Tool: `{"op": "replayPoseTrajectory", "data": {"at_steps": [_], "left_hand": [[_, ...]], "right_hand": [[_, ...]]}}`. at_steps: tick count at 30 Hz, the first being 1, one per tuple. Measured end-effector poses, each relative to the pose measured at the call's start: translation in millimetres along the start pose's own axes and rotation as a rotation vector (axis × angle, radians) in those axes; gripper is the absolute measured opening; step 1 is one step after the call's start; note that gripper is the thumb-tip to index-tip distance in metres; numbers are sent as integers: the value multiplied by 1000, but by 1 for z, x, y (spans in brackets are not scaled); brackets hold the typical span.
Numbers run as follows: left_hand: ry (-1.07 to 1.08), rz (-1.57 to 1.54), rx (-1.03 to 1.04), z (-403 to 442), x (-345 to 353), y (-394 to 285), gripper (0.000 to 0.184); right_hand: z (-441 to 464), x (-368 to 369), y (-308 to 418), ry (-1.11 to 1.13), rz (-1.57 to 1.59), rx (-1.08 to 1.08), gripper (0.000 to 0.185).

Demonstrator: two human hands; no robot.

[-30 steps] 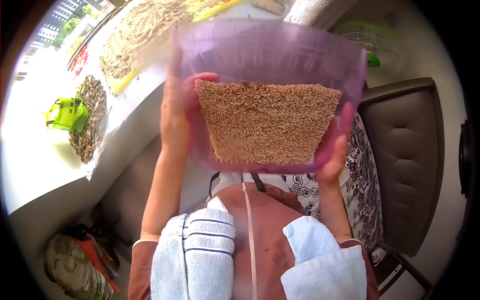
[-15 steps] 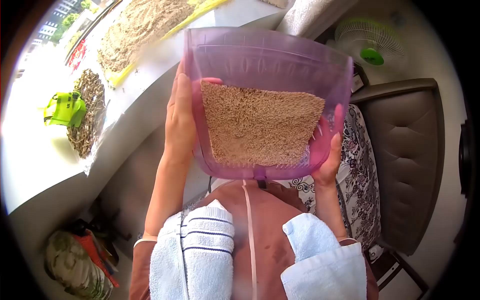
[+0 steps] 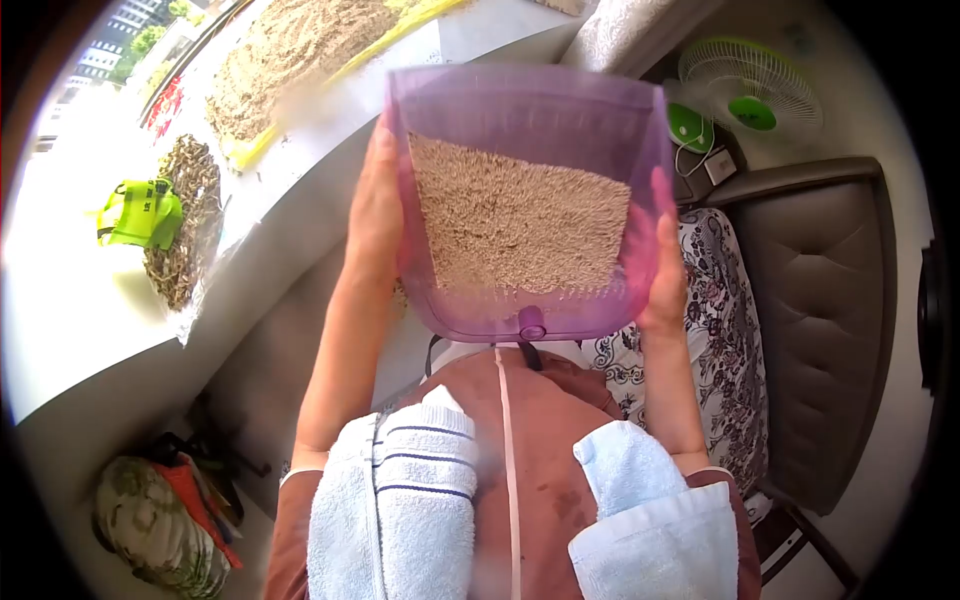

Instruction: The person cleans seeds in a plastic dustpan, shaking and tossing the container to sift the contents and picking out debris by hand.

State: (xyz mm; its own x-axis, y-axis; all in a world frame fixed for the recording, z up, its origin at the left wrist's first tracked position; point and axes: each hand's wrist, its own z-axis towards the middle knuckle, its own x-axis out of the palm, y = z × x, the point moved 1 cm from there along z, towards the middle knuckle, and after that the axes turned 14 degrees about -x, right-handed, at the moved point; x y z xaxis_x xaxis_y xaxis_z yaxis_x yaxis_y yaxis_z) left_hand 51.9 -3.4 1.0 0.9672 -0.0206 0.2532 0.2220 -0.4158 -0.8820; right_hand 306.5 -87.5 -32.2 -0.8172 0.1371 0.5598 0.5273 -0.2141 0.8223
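A see-through purple container (image 3: 530, 95) hangs in the air before my chest, gripped between both hands. Light brown grains (image 3: 520, 215) lie in it, their edge slanting down toward the right. My left hand (image 3: 378, 205) presses against its left side. On the right side, my right hand (image 3: 662, 275) clasps the wall, with some fingers showing pink through the plastic. A small round purple knob (image 3: 532, 322) sits at the container's near edge.
On the white ledge (image 3: 85, 330) at the left lie a heap of pale grain (image 3: 290, 60), dried brown pieces (image 3: 185, 220) and a bright green packet (image 3: 140, 212). A green fan (image 3: 750, 105), a padded brown headboard (image 3: 815, 310) and patterned bedding (image 3: 715, 340) are at the right.
The container has tilted and its right side has come inward, with both hands still on it. The grains have shifted, and their upper edge now slopes more. The small knob has come into view.
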Motion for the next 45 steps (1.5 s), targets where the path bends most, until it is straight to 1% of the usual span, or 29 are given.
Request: {"op": "replayPoseTrajectory", "data": {"at_steps": [1,2,4,5,6,7,8,9,10,12,14,15,17,19,20,21,22,23,27,31,33,34,35,36,38,39,40,42,45], "left_hand": [[126,-11,62,-16,10,-24,54],[129,-11,95,-17,7,-24,54],[135,-11,162,-18,2,-24,54],[59,1,178,-1,-10,0,54],[-17,11,207,14,-22,24,55],[-78,103,265,16,-36,45,56],[-40,-10,204,3,-23,45,54],[-18,-28,101,-2,-24,49,54],[7,-47,6,-4,-26,53,54],[-34,-5,-52,3,-28,60,54],[-54,75,-51,9,-22,54,54],[-58,134,-29,7,-9,39,54],[-42,266,-38,-5,19,10,53],[-43,248,-14,-13,25,2,54],[-52,237,0,-14,25,0,54],[-68,159,-37,6,-3,20,58],[-53,27,-124,10,-20,36,56],[-43,-2,-108,10,-30,49,57],[-54,-83,-51,11,-36,71,58],[-63,-127,18,0,-20,32,58],[35,-199,82,-24,-8,-6,59],[76,-182,228,-28,-8,-13,58],[147,-179,302,-28,-11,-12,59],[69,-28,312,-22,-15,-1,58],[-82,277,329,4,-23,34,55],[-34,23,218,6,-22,51,53],[-3,-67,176,8,-24,64,54],[-55,-39,-1,8,-20,68,56],[-141,15,-166,9,-14,60,57]], "right_hand": [[2,9,19,104,61,-40,56],[3,13,28,167,77,-163,59],[0,6,7,127,70,-302,60],[-4,-7,-15,15,-77,-267,61],[-11,-22,-33,32,-113,-238,59],[-15,-17,-34,34,-45,-191,62],[-24,-12,-32,-52,126,-96,63],[-33,-5,-29,-157,299,-12,64],[-35,4,-18,-331,579,91,63],[-32,-4,-22,-320,540,142,61],[-36,-41,-49,22,-110,50,59],[-35,-31,-45,-69,85,122,61],[-35,-35,-50,-102,178,96,62],[-33,-41,-51,-106,252,77,65],[-30,-38,-49,-60,157,38,65],[-27,-31,-48,-17,70,2,65],[-24,-25,-48,20,-15,-34,66],[-24,-19,-44,20,-63,-64,59],[-11,-21,-40,64,-182,-37,54],[14,-9,-12,124,-134,-59,54],[16,16,24,204,-200,-177,65],[13,23,35,237,-205,-259,69],[9,18,26,259,-168,-346,75],[8,-2,5,245,-289,-347,71],[-3,-35,-39,75,-281,-219,66],[-1,-38,-40,86,-244,-183,64],[-9,-40,-42,84,-208,-131,63],[-18,-46,-43,89,-173,-65,60],[-8,-38,-34,41,-183,25,58]]}}
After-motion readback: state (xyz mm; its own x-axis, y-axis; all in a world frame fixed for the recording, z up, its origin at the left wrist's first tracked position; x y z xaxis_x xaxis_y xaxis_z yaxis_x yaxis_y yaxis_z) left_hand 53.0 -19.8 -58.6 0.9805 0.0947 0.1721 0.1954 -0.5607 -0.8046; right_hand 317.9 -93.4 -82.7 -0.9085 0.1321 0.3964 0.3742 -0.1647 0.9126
